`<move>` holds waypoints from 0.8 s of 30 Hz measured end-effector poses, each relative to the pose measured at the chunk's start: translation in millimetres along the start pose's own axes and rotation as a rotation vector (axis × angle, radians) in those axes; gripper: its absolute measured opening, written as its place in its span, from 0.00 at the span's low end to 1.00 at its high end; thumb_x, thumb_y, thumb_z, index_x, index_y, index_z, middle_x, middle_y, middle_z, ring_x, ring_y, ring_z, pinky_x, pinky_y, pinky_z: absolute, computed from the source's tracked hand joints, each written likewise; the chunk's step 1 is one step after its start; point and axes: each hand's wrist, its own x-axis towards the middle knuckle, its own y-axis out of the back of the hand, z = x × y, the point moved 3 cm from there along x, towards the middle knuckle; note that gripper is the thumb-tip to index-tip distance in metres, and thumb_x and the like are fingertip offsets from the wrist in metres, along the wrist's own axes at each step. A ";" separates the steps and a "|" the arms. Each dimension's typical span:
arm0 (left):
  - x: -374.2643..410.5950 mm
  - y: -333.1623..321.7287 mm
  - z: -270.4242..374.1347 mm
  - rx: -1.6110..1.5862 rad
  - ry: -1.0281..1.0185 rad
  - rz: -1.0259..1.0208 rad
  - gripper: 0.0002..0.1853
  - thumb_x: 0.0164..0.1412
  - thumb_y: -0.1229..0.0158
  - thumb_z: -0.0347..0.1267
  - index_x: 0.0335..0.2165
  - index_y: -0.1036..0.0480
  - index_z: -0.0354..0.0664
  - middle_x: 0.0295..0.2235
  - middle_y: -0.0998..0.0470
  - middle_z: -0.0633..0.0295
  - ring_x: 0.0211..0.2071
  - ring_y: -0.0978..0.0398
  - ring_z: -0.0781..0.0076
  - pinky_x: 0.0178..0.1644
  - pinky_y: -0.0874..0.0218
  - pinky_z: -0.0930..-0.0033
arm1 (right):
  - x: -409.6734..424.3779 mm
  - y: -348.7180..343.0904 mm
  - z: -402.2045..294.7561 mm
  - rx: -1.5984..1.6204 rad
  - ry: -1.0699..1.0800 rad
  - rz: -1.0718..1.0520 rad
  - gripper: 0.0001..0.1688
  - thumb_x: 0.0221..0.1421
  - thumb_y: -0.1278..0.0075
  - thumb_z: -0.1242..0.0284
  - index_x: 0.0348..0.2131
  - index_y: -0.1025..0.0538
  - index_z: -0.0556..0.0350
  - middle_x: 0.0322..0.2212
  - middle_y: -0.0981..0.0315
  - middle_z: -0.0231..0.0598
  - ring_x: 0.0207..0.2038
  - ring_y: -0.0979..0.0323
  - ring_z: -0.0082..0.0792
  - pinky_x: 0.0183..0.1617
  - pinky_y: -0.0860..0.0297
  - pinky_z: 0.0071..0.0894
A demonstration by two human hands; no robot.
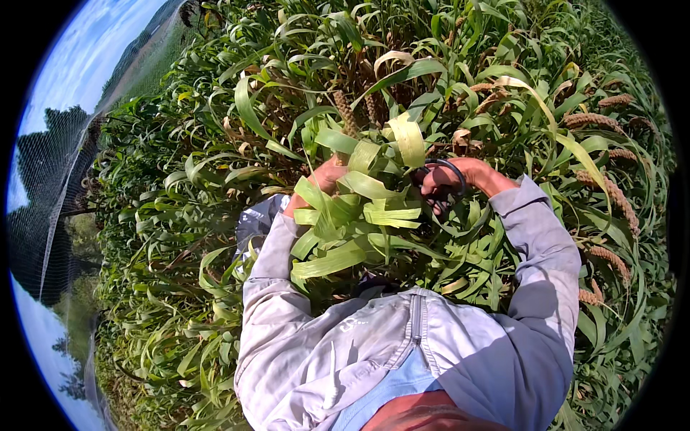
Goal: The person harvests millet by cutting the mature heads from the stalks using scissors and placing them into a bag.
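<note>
My left hand is curled at the base of an upright foxtail millet head, around its stalk; leaves hide most of the fingers. Dark-handled scissors are in my right hand, with a black loop around the fingers. Foliage covers their blades. Between both hands, broad pale green millet leaves fan out and curl toward my chest. Another brown seed head stands just beyond, among dry leaves.
Dense millet plants surround me. Several drooping seed heads hang at the right. A silvery plastic sheet or bag lies beside my left forearm. Fine netting stretches along the far left, with trees behind it.
</note>
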 end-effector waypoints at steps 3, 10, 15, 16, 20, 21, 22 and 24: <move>10.4 -15.1 -28.6 -0.037 0.174 -0.071 0.29 0.58 0.43 0.32 0.56 0.39 0.36 0.45 0.26 0.64 0.42 0.26 0.76 0.47 0.35 0.72 | 4.6 -0.4 -2.1 -0.001 0.148 0.214 0.11 0.58 0.54 0.66 0.31 0.24 0.54 0.21 0.28 0.31 0.16 0.33 0.24 0.21 0.34 0.25; -6.9 29.1 -48.8 0.272 -0.302 -0.241 0.25 0.63 0.48 0.37 0.55 0.37 0.38 0.46 0.28 0.55 0.42 0.26 0.64 0.46 0.32 0.62 | -20.9 0.4 14.0 0.213 0.297 0.292 0.07 0.56 0.50 0.72 0.26 0.34 0.50 0.20 0.35 0.30 0.22 0.30 0.25 0.24 0.28 0.29; -18.9 45.3 -61.4 -0.680 0.050 -0.048 0.21 0.68 0.56 0.39 0.53 0.35 0.39 0.42 0.24 0.58 0.41 0.25 0.67 0.46 0.31 0.67 | 5.2 -0.6 15.8 0.032 0.255 0.129 0.09 0.54 0.48 0.68 0.29 0.28 0.54 0.25 0.29 0.30 0.26 0.28 0.25 0.30 0.31 0.26; -23.4 43.5 -58.5 -0.563 0.033 0.003 0.21 0.68 0.55 0.39 0.54 0.35 0.39 0.42 0.24 0.59 0.40 0.24 0.68 0.45 0.31 0.68 | 16.9 0.6 11.1 0.001 0.229 0.018 0.10 0.53 0.47 0.66 0.27 0.28 0.53 0.25 0.28 0.29 0.27 0.28 0.24 0.32 0.33 0.25; -44.5 40.0 -23.5 -0.546 -0.106 -0.067 0.22 0.66 0.51 0.37 0.54 0.36 0.37 0.42 0.24 0.60 0.38 0.24 0.71 0.41 0.30 0.69 | 51.3 2.5 2.1 -0.118 0.097 -0.014 0.08 0.48 0.46 0.70 0.25 0.31 0.52 0.21 0.34 0.27 0.25 0.34 0.22 0.31 0.38 0.23; -46.6 38.8 -13.3 -0.595 -0.182 -0.133 0.22 0.65 0.50 0.36 0.54 0.36 0.37 0.42 0.25 0.60 0.38 0.25 0.72 0.41 0.32 0.69 | 55.8 0.0 -3.4 -0.214 0.169 -0.058 0.08 0.48 0.46 0.71 0.24 0.31 0.52 0.21 0.34 0.27 0.24 0.35 0.22 0.30 0.38 0.24; -49.2 38.5 -6.6 -0.556 -0.220 -0.151 0.22 0.64 0.49 0.35 0.53 0.36 0.37 0.42 0.26 0.60 0.38 0.26 0.73 0.40 0.33 0.70 | 59.9 0.7 -9.2 -0.222 0.231 0.046 0.07 0.48 0.47 0.71 0.23 0.30 0.52 0.21 0.33 0.27 0.24 0.36 0.21 0.29 0.39 0.24; -48.1 41.0 -3.0 -0.199 -0.213 -0.130 0.21 0.60 0.43 0.31 0.51 0.34 0.38 0.36 0.27 0.64 0.33 0.29 0.77 0.32 0.37 0.73 | 66.2 -3.6 -22.3 -0.304 0.376 0.122 0.07 0.48 0.48 0.71 0.22 0.29 0.53 0.20 0.33 0.26 0.23 0.37 0.19 0.27 0.40 0.25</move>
